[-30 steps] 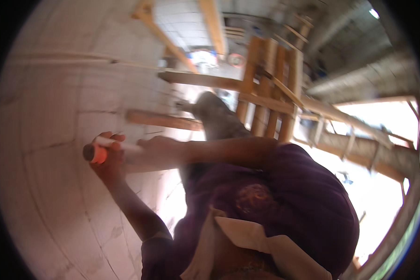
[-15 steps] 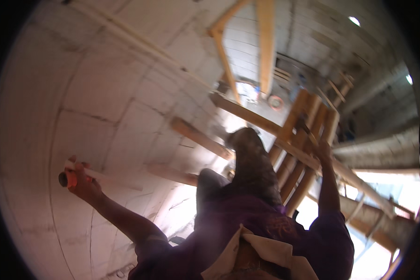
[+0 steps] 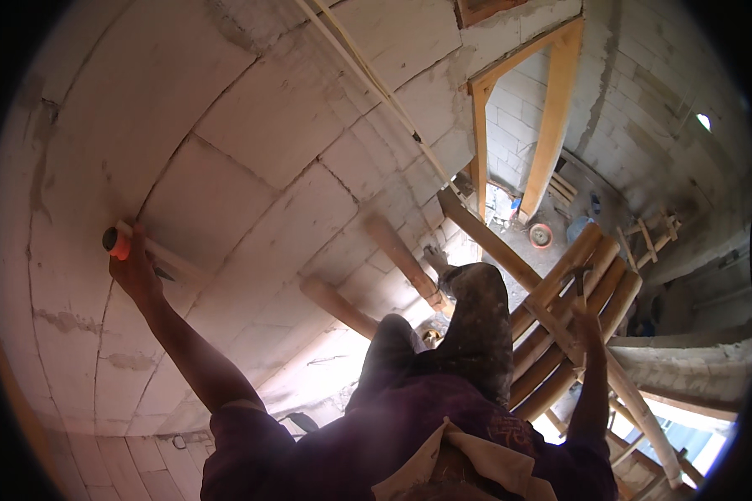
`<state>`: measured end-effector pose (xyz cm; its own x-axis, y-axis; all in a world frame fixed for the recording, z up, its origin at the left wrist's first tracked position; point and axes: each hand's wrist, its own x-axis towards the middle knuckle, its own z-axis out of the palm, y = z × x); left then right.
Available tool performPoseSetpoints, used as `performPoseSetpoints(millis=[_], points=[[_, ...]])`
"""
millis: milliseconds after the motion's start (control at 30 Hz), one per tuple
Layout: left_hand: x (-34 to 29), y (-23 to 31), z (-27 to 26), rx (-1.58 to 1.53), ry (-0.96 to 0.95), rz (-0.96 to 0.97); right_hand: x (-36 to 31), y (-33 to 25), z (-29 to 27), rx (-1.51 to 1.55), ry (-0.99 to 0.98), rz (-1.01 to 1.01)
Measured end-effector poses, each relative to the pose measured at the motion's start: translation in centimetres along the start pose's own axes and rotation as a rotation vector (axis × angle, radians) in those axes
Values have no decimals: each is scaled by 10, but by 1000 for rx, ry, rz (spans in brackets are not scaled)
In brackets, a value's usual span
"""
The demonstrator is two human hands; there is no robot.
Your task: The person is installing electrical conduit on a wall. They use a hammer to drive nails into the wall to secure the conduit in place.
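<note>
My left hand (image 3: 137,274) is raised against the pale block wall (image 3: 217,179) at the left. Its fingers wrap round an orange-red cylindrical thing (image 3: 119,244) with a dark round end; its exact kind cannot be made out. A pale strip lies beside it, partly behind the fingers. On the right, my right hand (image 3: 588,324) grips a hammer (image 3: 578,282) by the handle, its dark head pointing away from me. The hammer is above a row of round wooden logs (image 3: 614,301) and a crossing beam.
Two wooden posts (image 3: 403,260) stick out from the wall near my legs. A long timber beam (image 3: 493,244) runs toward the logs. Far below are an orange-rimmed tub (image 3: 541,235) and a blue bucket (image 3: 580,228). A wooden door frame (image 3: 551,117) stands beyond.
My view has turned, so the wall, beam and logs sit differently in the picture. Both hands still hold their things; the left appears higher along the wall.
</note>
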<state>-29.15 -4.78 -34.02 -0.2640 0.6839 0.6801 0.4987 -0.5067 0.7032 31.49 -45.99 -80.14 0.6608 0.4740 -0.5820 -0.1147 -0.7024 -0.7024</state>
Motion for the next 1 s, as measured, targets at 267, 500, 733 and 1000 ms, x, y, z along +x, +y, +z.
performPoseSetpoints(millis=[267,500,733,1000], points=[[-1,-6,3,-56,3,-17,-93,-185,105,353,-162,-938],[-1,-9,-1,-48,6,-23,-178,-352,184,477,-513,-694],[-4,-5,4,-19,17,-20,-168,-428,216,343,-150,-1180],[-10,-2,2,-9,44,-32,-199,-482,213,406,95,-1380]])
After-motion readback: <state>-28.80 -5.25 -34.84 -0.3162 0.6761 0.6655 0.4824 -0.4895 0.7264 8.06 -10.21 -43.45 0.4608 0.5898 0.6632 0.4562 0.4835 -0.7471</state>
